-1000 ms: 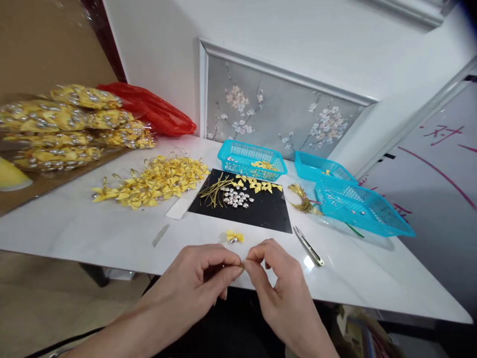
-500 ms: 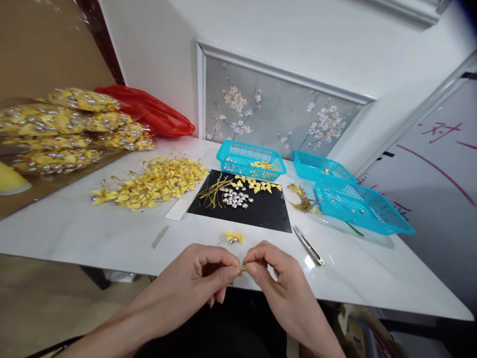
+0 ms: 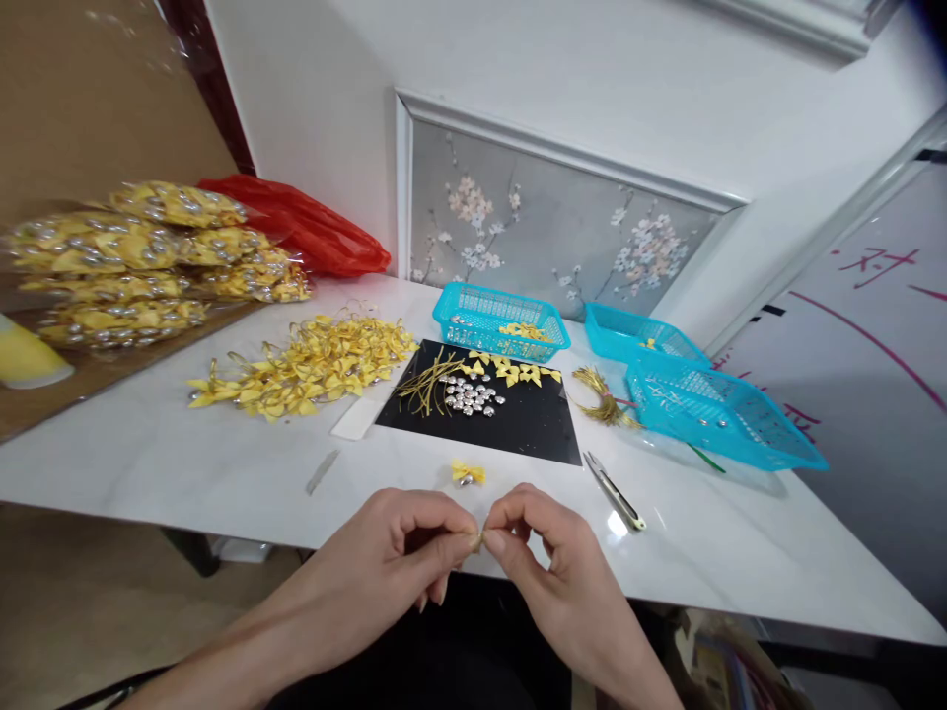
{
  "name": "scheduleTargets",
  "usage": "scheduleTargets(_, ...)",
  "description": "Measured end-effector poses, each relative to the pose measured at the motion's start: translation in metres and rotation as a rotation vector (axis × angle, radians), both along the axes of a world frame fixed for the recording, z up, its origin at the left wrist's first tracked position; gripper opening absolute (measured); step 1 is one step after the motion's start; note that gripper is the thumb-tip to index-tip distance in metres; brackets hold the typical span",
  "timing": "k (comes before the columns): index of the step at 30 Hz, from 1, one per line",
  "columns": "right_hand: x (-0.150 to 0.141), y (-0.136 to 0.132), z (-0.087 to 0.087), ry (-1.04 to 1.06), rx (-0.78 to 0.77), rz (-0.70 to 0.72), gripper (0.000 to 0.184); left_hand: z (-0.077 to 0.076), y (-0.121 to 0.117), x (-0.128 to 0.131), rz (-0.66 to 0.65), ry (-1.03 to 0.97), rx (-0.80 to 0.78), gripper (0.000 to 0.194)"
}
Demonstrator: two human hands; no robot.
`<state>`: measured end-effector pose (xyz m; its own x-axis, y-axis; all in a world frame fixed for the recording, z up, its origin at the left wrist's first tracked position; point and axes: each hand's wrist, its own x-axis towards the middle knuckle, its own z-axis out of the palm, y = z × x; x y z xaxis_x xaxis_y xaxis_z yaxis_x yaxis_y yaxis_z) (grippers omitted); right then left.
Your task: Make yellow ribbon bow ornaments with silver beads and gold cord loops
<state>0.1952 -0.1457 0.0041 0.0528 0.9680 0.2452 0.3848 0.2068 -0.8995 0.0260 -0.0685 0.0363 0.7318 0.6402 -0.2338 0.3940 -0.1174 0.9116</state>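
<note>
My left hand (image 3: pixel 421 547) and my right hand (image 3: pixel 544 552) meet fingertip to fingertip above the table's front edge. Both pinch a short piece of gold cord (image 3: pixel 478 541), most of it hidden by the fingers. Just beyond them lies a yellow ribbon bow (image 3: pixel 468 471) with a silver bell-like bead (image 3: pixel 466 481) at its front. Farther back, a black mat (image 3: pixel 510 439) carries loose gold cords (image 3: pixel 427 385), a cluster of silver beads (image 3: pixel 471 396) and a row of yellow bows (image 3: pixel 518 372).
A heap of yellow bow pieces (image 3: pixel 318 365) spreads at left, before stacked clear bags (image 3: pixel 104 242) and a red plastic bag (image 3: pixel 296 222). Blue baskets (image 3: pixel 729 409) stand at the back and right. Thread snips (image 3: pixel 614 493) and a bundle of gold cord (image 3: pixel 603 399) lie right of the mat.
Both hands stay pinched together on the gold cord, with only small shifts of the fingertips. The view has tilted slightly; the things on the table lie as before.
</note>
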Motion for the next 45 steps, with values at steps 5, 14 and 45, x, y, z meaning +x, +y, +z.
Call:
scheduleTargets(5,-0.003,-0.001,-0.006,0.019,0.016,0.003,0.015,-0.005,-0.001,-0.001,-0.01,0.001,0.098,0.028)
scheduleTargets(14,0.002,0.002,-0.011,0.171,-0.039,-0.1,0.022,-0.008,0.038,0.008,0.127,0.007,0.459,0.029)
scheduleTargets(45,-0.014,-0.005,-0.005,0.454,0.113,-0.139,0.02,-0.01,0.002,0.025,0.314,-0.443,-0.02,0.005)
